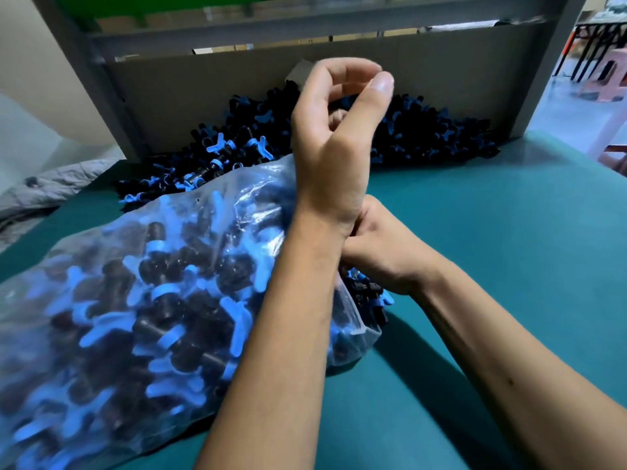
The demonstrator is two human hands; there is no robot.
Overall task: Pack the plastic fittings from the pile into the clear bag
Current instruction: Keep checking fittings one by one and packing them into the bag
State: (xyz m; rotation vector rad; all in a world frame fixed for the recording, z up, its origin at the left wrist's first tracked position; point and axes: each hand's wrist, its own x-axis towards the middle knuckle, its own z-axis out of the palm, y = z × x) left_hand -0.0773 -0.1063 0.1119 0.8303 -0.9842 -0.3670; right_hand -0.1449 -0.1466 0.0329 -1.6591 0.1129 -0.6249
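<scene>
Teal green table top [509,232] under everything; black fittings with bright blue handles in the pile [237,144]; same black and blue through the clear bag [135,300]; grey board [203,83] behind, possibly cardboard.

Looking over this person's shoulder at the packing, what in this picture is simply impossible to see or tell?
- Head view: the right hand has its fingers behind the left wrist, so its grip is hidden.
- Whether the curled left hand holds a fitting: the palm faces away.
- The clear bag is blurred and cut off by the left and bottom edges.
- The middle of the pile sits behind the left hand.
</scene>
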